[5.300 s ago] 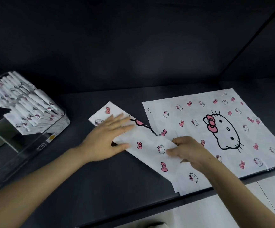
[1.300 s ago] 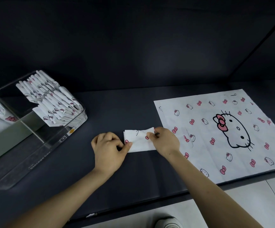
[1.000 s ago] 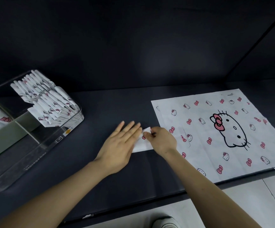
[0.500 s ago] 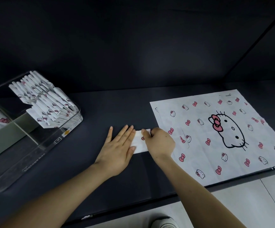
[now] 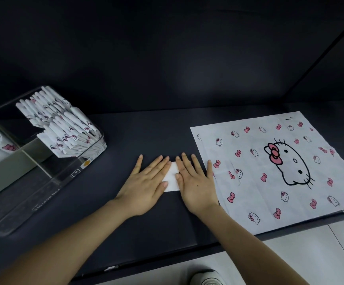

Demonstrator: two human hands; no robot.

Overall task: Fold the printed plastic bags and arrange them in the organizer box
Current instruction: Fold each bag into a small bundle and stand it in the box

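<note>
The right hand [image 5: 195, 182], pinching half a second ago, now lies flat beside the left hand [image 5: 146, 183]; both press the folded bag [image 5: 172, 177] with straight fingers, just left of the flat bag [image 5: 269, 177].

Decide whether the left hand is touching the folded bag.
Touching. The head view shows the left hand flat on the folded bag, covering its left part.

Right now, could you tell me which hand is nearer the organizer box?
Left. The left hand presses the folded bag on the side toward the organizer box; the right hand presses its far side, beside the flat bag.
</note>
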